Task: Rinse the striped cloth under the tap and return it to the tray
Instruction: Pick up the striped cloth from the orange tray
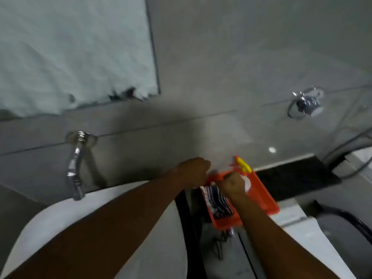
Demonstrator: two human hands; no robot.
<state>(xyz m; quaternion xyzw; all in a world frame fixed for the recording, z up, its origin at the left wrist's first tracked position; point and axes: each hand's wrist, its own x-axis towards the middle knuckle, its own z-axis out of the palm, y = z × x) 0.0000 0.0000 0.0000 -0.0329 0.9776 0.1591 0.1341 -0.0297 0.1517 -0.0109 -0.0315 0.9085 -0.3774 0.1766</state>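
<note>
The blue-and-white striped cloth (217,204) lies bunched in the left part of an orange tray (267,200), which rests on the counter to the right of the white sink (60,216). My left hand (193,170) is curled around the tray's far left corner. Over the far end of the tray, just above the cloth's top edge, my right hand (233,183) is closed into a fist; blur hides what it grips. The chrome tap (74,172) comes out of the wall at the left, and no water is visible.
A yellow object (243,165) and something white (249,184) sit at the tray's far end. There is a dark counter strip (291,178) behind the tray, a chrome ring holder (306,103) on the tiled wall, a mirror (70,47) at the upper left, and metal items (223,242) below the tray.
</note>
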